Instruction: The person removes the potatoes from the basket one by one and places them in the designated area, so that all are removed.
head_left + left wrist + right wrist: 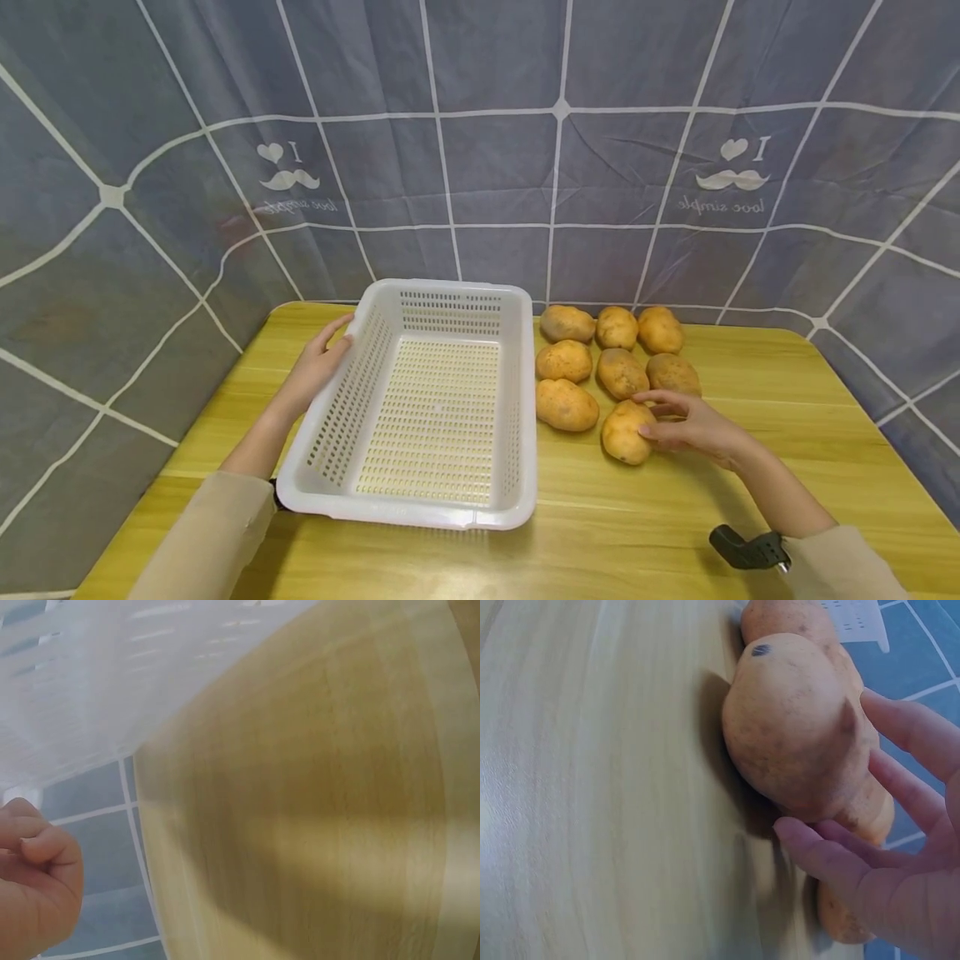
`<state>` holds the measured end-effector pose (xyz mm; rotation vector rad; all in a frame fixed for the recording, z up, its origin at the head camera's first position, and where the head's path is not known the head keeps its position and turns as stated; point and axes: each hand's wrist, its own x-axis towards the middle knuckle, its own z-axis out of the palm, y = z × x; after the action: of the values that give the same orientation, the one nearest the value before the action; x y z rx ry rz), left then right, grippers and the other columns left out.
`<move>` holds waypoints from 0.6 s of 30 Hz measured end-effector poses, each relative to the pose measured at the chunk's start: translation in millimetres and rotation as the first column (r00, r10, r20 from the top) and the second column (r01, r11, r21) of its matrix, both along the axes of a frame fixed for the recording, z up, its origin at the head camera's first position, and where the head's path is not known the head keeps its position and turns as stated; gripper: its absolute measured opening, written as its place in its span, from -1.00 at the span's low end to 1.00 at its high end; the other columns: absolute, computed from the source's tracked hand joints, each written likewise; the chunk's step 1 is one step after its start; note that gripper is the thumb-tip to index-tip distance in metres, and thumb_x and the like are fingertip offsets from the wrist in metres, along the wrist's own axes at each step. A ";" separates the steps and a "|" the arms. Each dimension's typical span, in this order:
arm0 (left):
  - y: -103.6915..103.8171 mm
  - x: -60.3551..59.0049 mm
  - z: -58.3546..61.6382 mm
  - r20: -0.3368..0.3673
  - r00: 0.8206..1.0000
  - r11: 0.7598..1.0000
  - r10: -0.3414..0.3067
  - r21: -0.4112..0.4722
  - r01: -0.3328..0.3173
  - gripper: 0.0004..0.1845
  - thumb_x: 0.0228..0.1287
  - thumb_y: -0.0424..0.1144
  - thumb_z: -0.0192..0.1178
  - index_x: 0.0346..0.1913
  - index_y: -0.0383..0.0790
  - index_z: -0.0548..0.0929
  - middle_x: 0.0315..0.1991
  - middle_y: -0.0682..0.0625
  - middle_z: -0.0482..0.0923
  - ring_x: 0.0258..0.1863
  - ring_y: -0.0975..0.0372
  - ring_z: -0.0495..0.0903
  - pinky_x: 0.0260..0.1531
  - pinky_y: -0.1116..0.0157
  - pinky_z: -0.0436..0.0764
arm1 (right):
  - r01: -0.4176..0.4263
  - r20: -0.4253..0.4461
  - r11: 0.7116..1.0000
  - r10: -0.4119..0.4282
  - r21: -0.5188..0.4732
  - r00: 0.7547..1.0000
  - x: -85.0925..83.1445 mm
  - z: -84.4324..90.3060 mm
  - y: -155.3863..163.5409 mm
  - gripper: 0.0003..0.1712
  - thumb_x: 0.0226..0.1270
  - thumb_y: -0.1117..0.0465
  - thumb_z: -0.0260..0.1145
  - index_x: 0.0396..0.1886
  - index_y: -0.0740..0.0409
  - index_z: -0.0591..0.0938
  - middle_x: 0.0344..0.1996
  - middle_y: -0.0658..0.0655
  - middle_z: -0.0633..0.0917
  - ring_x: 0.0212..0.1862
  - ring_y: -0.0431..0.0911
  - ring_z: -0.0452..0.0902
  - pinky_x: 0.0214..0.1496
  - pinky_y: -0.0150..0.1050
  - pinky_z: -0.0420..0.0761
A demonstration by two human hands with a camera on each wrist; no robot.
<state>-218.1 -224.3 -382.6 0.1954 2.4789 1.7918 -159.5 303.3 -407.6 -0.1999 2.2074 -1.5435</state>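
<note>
A white plastic basket (435, 512) with slotted walls stands on the wooden table, nothing inside it. My left hand (318, 367) holds its left rim near the far corner; in the left wrist view the fingers (45, 851) look curled beside the basket wall (97, 675). On the right, my right hand (693, 425) is at the nearest potato (627, 433), thumb and fingers spread along its side. The right wrist view has the fingertips at this potato (791, 727), the thumb tip by its lower edge and the fingers fairly straight.
Several other potatoes lie close together in rough rows behind and beside that one, including a long potato (567, 406) next to the basket's right wall. A grey curtain (495, 167) with white lines hangs behind the wooden table (600, 542).
</note>
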 end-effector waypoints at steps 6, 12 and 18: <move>-2.2 0.0 -1.6 0.010 1.000 1.000 0.012 -0.004 -0.012 -0.40 0.47 -0.02 -0.13 0.47 -0.06 0.02 0.10 -0.42 0.35 -0.33 0.24 0.62 -0.37 0.26 0.64 | -0.002 -0.030 1.000 0.002 0.011 1.000 2.5 5.7 6.3 -0.26 0.25 0.21 0.30 0.34 0.36 0.21 0.24 0.57 0.13 0.17 0.30 0.29 -0.03 -0.02 0.57; -3.5 0.8 -1.9 0.016 1.000 1.000 0.020 -0.020 -0.019 -0.38 0.46 0.00 -0.13 0.48 -0.04 0.01 0.14 -0.41 0.33 -0.28 0.22 0.61 -0.34 0.28 0.64 | 0.004 -0.111 0.999 0.001 0.045 0.994 5.0 14.6 16.8 -0.25 0.28 0.23 0.26 0.34 0.42 0.17 0.19 0.57 0.23 0.11 0.25 0.36 -0.06 0.04 0.57; -9.5 5.1 0.4 0.028 0.999 0.997 0.044 -0.065 -0.042 -0.32 0.46 0.09 -0.20 0.49 -0.09 -0.08 0.05 -0.41 0.36 -0.46 0.36 0.52 -0.40 0.38 0.57 | 0.038 -0.226 0.994 -0.015 0.098 0.974 7.5 23.2 31.5 -0.35 0.34 0.23 0.19 0.32 0.42 0.21 0.16 0.52 0.34 -0.02 -0.17 0.48 -0.14 -0.05 0.59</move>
<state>-213.0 -233.7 -382.2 0.1124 2.5352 1.7140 -152.0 334.9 -384.3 -0.3293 2.4660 -1.4800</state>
